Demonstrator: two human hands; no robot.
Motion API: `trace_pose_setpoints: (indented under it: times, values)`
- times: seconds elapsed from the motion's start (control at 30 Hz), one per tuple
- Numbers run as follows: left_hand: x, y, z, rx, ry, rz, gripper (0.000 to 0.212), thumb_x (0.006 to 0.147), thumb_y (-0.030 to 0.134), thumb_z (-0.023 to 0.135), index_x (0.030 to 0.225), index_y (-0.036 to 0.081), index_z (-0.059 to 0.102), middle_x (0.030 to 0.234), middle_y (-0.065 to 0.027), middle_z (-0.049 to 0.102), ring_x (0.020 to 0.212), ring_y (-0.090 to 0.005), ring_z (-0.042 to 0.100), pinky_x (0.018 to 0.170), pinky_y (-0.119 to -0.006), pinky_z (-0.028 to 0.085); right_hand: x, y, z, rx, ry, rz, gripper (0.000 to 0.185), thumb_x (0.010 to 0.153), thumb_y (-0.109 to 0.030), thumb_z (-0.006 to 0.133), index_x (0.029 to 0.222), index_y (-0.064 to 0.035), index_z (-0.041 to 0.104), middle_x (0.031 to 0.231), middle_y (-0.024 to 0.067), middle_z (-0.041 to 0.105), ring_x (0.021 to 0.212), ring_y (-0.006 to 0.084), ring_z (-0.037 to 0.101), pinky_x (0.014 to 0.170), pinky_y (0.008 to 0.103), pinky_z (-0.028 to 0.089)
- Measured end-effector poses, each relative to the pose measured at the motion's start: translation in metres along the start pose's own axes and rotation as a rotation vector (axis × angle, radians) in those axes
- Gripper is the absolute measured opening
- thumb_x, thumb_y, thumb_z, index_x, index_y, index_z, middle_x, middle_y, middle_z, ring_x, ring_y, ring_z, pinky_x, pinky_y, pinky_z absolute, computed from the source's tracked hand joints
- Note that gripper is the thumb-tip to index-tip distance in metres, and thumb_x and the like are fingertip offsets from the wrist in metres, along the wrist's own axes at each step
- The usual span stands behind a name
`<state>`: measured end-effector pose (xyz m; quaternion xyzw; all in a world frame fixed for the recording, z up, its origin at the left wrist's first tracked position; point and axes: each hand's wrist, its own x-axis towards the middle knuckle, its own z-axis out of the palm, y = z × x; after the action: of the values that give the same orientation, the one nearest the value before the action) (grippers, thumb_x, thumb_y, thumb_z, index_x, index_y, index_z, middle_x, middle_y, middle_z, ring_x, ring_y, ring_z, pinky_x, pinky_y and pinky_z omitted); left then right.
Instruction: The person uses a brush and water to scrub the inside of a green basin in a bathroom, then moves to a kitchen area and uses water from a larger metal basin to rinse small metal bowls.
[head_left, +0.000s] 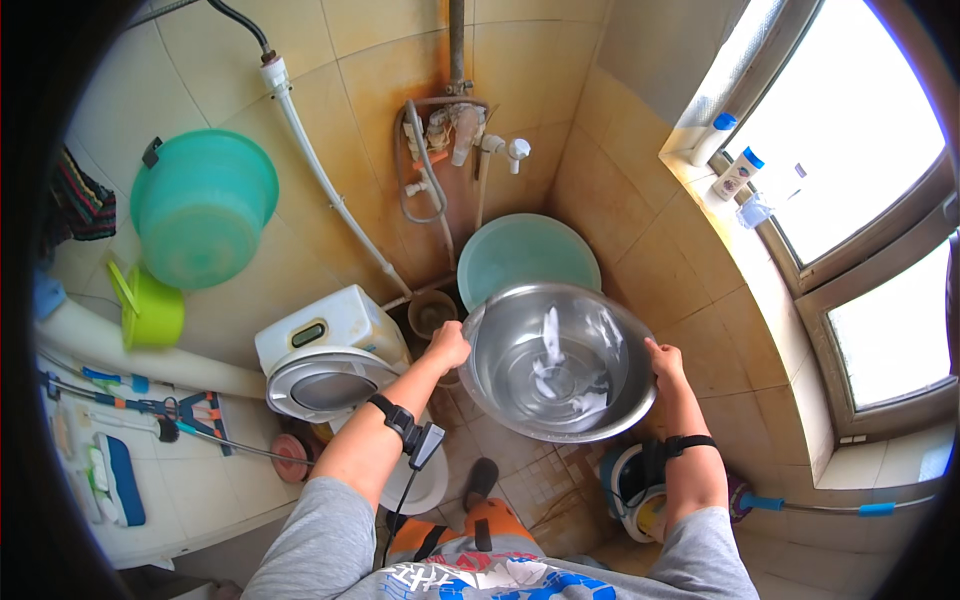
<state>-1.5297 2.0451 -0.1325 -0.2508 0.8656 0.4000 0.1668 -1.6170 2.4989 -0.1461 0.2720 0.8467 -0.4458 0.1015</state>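
Observation:
A large stainless steel basin is held up in front of me over the tiled floor. My left hand grips its left rim, and my right hand grips its right rim. Bright reflections cover the inside, so I cannot tell whether it holds water. Behind it, partly hidden by its far rim, stands a round pale green plastic tub. Both my forearms wear black straps, the left one with a small device and a cable.
Wall pipes and a white-handled tap sit beyond the green tub. A toilet with a raised lid stands at left, a mop bucket at lower right. Bottles line the windowsill. A green basin hangs on the wall.

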Motion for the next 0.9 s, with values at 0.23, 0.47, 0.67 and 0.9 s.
trace_pose_setpoints:
  times: [0.23, 0.47, 0.67, 0.9]
  values:
    - [0.012, 0.0, 0.005, -0.049, -0.027, -0.029, 0.048, 0.084, 0.007, 0.058, 0.131, 0.0, 0.055, 0.131, -0.0248, 0.058, 0.123, -0.0381, 0.056, 0.1, -0.043, 0.047, 0.013, -0.031, -0.016, -0.014, -0.082, 0.002, 0.025, 0.086, -0.022, 0.074, 0.084, 0.001, 0.064, 0.072, 0.0072, 0.062, 0.063, 0.0176, 0.056, 0.056, 0.036, 0.045]
    - [0.033, -0.006, 0.017, -0.24, -0.048, -0.054, 0.044, 0.08, 0.005, 0.061, 0.123, -0.004, 0.059, 0.122, -0.0249, 0.062, 0.115, -0.0352, 0.061, 0.094, -0.039, 0.05, 0.004, -0.093, -0.036, 0.035, -0.133, 0.03, 0.028, 0.089, -0.015, 0.069, 0.098, 0.0112, 0.066, 0.084, 0.0149, 0.068, 0.072, 0.0234, 0.064, 0.064, 0.0387, 0.053]
    - [0.036, 0.001, 0.027, -0.377, -0.04, -0.046, 0.04, 0.08, 0.003, 0.066, 0.118, -0.007, 0.061, 0.111, -0.0216, 0.066, 0.103, -0.0298, 0.064, 0.087, -0.038, 0.051, 0.01, -0.143, -0.057, 0.156, -0.175, 0.035, 0.028, 0.091, -0.009, 0.065, 0.101, 0.0168, 0.062, 0.093, 0.0191, 0.067, 0.076, 0.0255, 0.065, 0.065, 0.0408, 0.054]
    - [0.037, 0.018, 0.042, -0.605, -0.057, -0.078, 0.033, 0.083, 0.0, 0.067, 0.114, -0.012, 0.062, 0.104, -0.0179, 0.067, 0.093, -0.0244, 0.066, 0.081, -0.035, 0.052, 0.01, -0.218, -0.076, 0.052, -0.182, -0.049, 0.026, 0.091, -0.009, 0.063, 0.098, 0.0158, 0.06, 0.088, 0.0198, 0.066, 0.071, 0.0266, 0.065, 0.061, 0.0418, 0.055]
